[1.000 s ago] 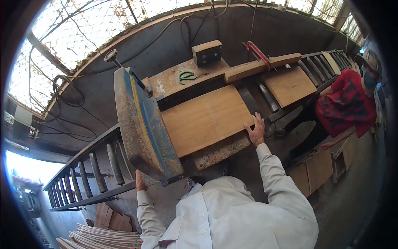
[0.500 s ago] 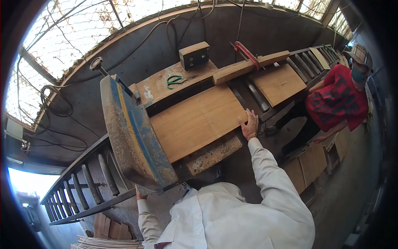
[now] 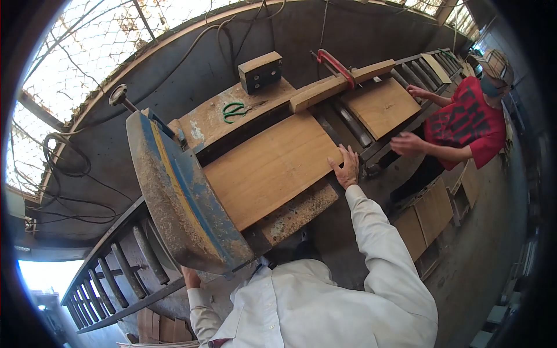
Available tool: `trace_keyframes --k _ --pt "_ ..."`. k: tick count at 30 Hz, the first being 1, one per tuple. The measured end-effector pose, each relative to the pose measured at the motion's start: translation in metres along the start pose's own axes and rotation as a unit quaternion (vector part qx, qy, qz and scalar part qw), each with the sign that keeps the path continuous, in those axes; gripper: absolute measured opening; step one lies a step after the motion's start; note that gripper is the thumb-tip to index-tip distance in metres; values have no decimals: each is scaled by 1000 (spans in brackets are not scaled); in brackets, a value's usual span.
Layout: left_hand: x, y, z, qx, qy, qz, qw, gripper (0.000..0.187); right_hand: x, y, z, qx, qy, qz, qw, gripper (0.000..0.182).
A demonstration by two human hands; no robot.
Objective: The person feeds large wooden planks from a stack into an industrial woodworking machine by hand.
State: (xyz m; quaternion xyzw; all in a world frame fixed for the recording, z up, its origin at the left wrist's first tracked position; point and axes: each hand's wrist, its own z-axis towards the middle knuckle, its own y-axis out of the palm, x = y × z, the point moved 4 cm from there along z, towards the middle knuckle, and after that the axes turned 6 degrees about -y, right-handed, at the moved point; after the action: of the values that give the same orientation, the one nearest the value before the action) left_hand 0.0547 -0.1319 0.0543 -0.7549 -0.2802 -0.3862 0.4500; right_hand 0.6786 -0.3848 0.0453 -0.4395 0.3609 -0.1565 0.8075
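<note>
A wide wooden board (image 3: pixel 272 165) lies flat on the machine table, its left end under a worn blue and yellow housing (image 3: pixel 174 197). My right hand (image 3: pixel 347 168) rests on the board's right end with the fingers spread, pressing rather than gripping. My left hand (image 3: pixel 190 277) is low at the left, beside the underside of the blue housing and mostly hidden, so its fingers cannot be read. A second board (image 3: pixel 380 104) lies farther along on the rollers.
A person in a red shirt (image 3: pixel 464 124) stands at the right, with both hands near the second board. Green scissors (image 3: pixel 233 110), a wooden block (image 3: pixel 261 71) and a red clamp (image 3: pixel 333 64) on a wooden fence (image 3: pixel 325 88) sit behind. Panels (image 3: pixel 429 217) lean on the floor.
The person in red has raised both hands from their side to the far board. My right hand stays on the near board's end. The view has shifted.
</note>
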Motion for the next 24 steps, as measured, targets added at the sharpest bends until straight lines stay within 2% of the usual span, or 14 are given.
trace_keyframes --k 3,6,9,12,15,17,18,20,23,24 --pt "7 -32 8 64 17 -7 998 30 1 1 0 -1 0 6 1000 65" --pt "-24 -73 -6 142 -60 -260 953 34 1 2 1 -5 1 6 1000 64" --pt "-49 -115 -36 238 -84 -279 926 36 -2 0 1 -5 0 16 1000 64" --pt "-91 -143 -78 358 -86 -331 869 37 -1 1 1 -6 -3 8 1000 65" --pt "-140 -143 -126 484 -140 -297 811 37 -1 1 1 -12 -8 10 1000 66" --pt "-172 -118 -156 527 -171 -296 778 33 -1 0 1 -20 -12 11 1000 65" --pt "-190 -104 -167 536 -194 -285 771 32 -3 -2 3 -19 -13 12 1000 65" --pt "-242 -59 -190 472 -265 -222 811 31 -8 -6 2 -17 -10 13 1000 64" --pt "-301 24 -216 250 -277 -112 921 30 -11 -8 3 -7 -19 0 1000 63" --pt "-297 53 -221 220 -326 -85 915 31 -8 -8 2 -2 -23 -3 1000 62"
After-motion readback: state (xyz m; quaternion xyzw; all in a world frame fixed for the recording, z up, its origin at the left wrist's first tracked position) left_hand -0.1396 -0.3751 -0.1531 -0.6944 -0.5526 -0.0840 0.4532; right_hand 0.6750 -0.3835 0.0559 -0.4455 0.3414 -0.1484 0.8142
